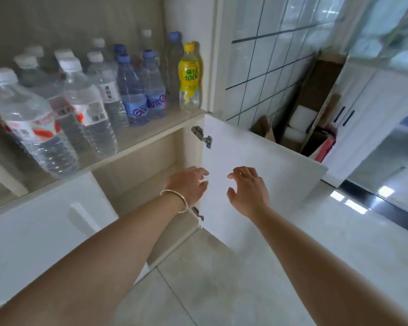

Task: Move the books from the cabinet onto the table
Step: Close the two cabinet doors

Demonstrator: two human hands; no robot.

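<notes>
Two hands reach out in front of me, both with loosely spread fingers and grasping nothing: my left hand (190,184) at the mouth of the open cabinet (149,161), my right hand (249,190) in front of the swung-out white door (257,165). A silver bangle (176,199) circles the left wrist. I see no books; the part of the wooden compartment that shows is bare. On the shelf above stand water bottles (87,107) and one yellow drink bottle (189,77). The neighbouring white door (40,231) is closed.
</notes>
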